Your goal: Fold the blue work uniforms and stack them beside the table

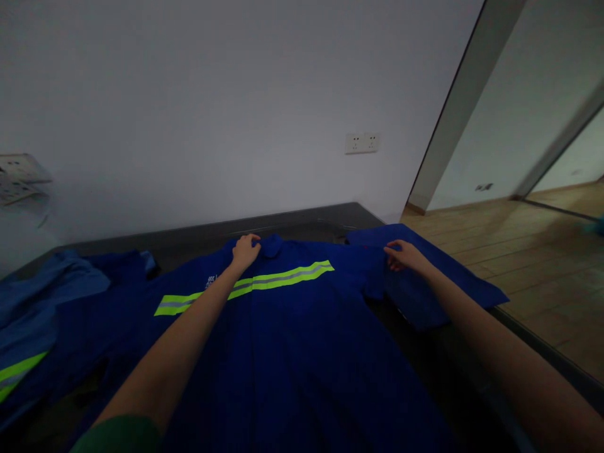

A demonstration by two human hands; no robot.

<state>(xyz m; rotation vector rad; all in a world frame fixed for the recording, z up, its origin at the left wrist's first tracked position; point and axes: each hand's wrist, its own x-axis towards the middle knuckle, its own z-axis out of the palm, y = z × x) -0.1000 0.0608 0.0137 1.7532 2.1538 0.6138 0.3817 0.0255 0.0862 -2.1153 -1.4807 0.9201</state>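
Note:
A dark blue work jacket [292, 327] with a yellow-green reflective stripe across the chest lies spread out in front of me, its collar towards the wall. My left hand [246, 250] is at the collar, fingers bent down and closed on the cloth there. At the sleeve on the right, my right hand [402, 255] pinches the fabric between thumb and fingers. White lettering on the chest is partly covered by my left forearm.
The jacket lies on a dark table [330, 214] against the wall. More blue clothing [47, 283] is heaped at the left, and a flat blue cloth [453, 270] reaches the table's right edge. A wall socket [362, 143] is above; wooden floor [533, 245] lies to the right.

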